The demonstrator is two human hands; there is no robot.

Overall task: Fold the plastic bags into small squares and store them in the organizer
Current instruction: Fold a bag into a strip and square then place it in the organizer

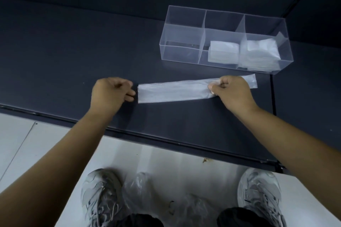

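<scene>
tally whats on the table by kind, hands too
folded bag strip: 1
clear organizer: 1
stacks of folded bags in the organizer: 2
hands: 2
total: 6

Head-worn view, steeply downward, table close

A translucent whitish bag strip lies on a dark grey table near a clear organizer; grey sneakers.
</scene>
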